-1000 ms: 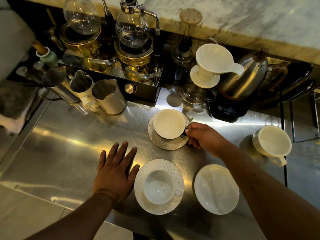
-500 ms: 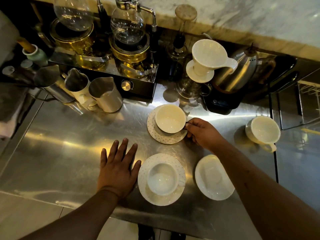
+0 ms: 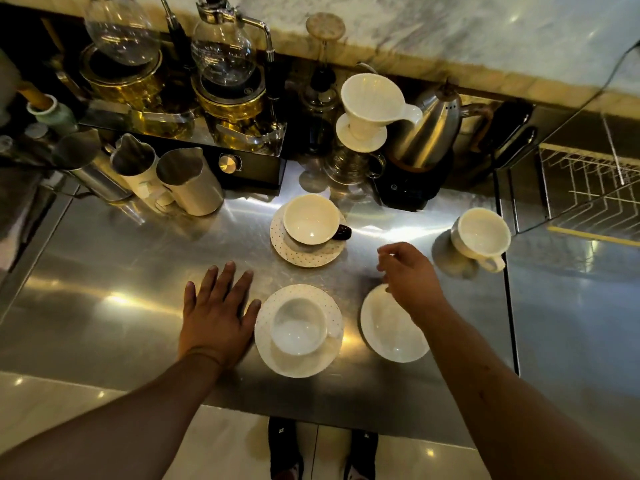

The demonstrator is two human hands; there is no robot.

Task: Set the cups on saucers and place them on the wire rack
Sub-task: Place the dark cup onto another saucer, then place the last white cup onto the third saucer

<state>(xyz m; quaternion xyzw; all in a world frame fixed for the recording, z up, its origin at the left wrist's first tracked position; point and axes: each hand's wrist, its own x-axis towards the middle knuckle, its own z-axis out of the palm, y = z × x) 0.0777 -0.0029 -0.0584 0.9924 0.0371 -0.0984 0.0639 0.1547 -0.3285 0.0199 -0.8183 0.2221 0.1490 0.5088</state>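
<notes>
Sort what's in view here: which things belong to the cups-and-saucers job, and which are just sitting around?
Part of the job:
far cup on far saucer
near cup on near saucer
bare saucer
loose cup
wire rack

Just lying about:
milk pitchers
siphon brewers
white dripper
kettle

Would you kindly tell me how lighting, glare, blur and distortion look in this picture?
Head view: dim, warm light; bright glare streaks on the counter; the right hand looks slightly motion-blurred, the left hand sharper; the wide-angle lens bends the counter edges; the rack is dim.
</notes>
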